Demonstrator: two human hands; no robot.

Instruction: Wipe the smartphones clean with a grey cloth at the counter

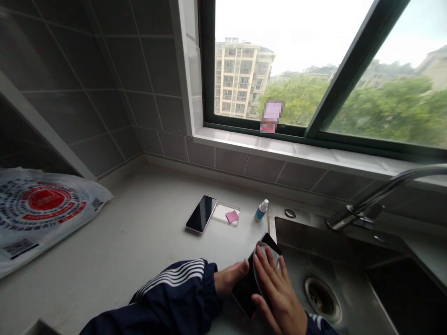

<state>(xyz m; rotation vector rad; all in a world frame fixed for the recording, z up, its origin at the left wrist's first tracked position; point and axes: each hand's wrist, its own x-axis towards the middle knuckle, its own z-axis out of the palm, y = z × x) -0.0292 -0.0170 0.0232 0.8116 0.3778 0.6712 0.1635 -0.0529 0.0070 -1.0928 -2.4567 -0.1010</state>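
My left hand (228, 278) grips a dark-screened phone (245, 288) from its left side, thumb along the edge; its other fingers are hidden underneath. The phone is tilted, over the counter beside the sink's left edge. On its screen lies a pale grey cloth (259, 248), pressed flat under the fingers of my right hand (277, 288). A second phone (201, 214) rests screen up on the counter. Touching its right side is a clear phone case (220, 212) with a small pink piece of paper or cloth (232, 216) on it. A small white spray bottle (261, 211) stands upright further right.
To the right is a steel sink (296, 260) with a drain (321, 298) and a chrome faucet (352, 211). A printed white plastic bag (45, 209) lies at the left of the white counter (146, 237). Behind runs a tiled window ledge (251, 141).
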